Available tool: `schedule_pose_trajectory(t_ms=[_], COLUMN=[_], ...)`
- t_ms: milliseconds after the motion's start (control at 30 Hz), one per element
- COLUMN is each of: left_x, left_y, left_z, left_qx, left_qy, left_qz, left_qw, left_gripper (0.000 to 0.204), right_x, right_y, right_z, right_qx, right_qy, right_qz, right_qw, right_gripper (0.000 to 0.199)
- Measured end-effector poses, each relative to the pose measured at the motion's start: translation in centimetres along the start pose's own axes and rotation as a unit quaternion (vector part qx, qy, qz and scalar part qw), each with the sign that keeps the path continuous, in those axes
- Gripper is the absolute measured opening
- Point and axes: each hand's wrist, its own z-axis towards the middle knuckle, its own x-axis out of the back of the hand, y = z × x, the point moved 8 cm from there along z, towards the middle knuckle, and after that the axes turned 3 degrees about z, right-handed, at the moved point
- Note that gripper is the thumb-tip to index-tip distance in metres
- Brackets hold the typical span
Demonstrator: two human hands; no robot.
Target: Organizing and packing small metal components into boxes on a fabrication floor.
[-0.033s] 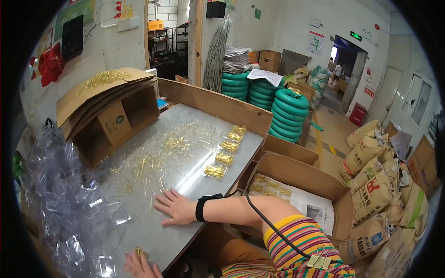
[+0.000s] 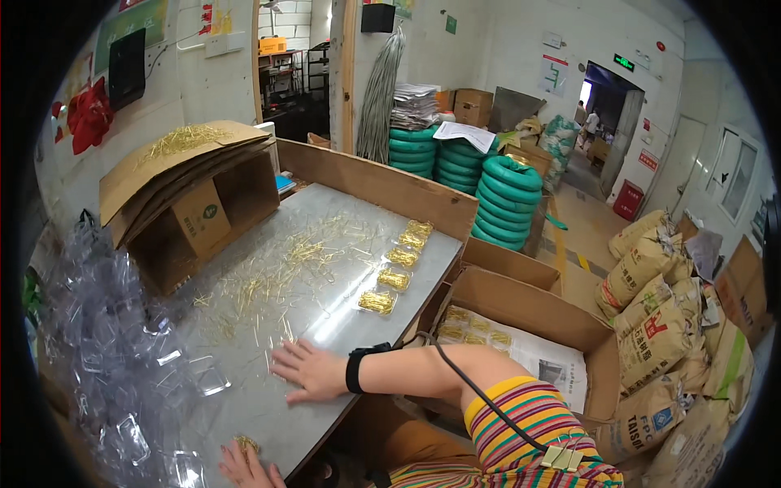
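Note:
My right hand (image 2: 309, 370) lies flat on the grey metal table (image 2: 342, 325), fingers spread, holding nothing; a black band circles its wrist. My left hand (image 2: 248, 470) shows at the lower edge, partly cut off, fingers stretched out. Its fingertips are beside a small bunch of gold pins (image 2: 246, 444). Loose gold pins (image 2: 285, 268) are strewn over the middle of the table. Several clear packs filled with gold pins (image 2: 394, 279) stand in a row along the right edge.
A heap of clear plastic cases (image 2: 122, 358) fills the left side. An open cardboard box (image 2: 195, 203) lies at the back left. Right of the table a carton (image 2: 521, 313) holds filled packs. Green coils (image 2: 508, 195) and sacks (image 2: 651, 325) stand beyond.

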Motion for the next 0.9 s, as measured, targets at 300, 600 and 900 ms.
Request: schedule_pose_trajectory(t_ms=[300, 600, 900], left_x=[-1.4, -5.0, -7.3], left_y=[3.2, 3.5, 1.8], left_z=[-0.2, 1.5, 2.2], left_qx=[-0.098, -0.056, -0.033], left_qy=[-0.003, -0.071, -0.113], left_qz=[-0.143, -0.167, -0.103], left_qw=[0.985, 0.982, 0.988], left_gripper=[0.029, 0.041, 0.062], right_x=[-0.9, -1.5, 0.9], right_y=[-4.2, -2.7, -5.6], right_z=[-2.3, -1.9, -4.1], right_qx=[0.137, 0.133, 0.177], right_qy=[0.05, 0.055, 0.208], right_qz=[0.03, 0.076, 0.049], right_qw=[0.989, 0.987, 0.961], right_gripper=[0.072, 0.054, 0.044])
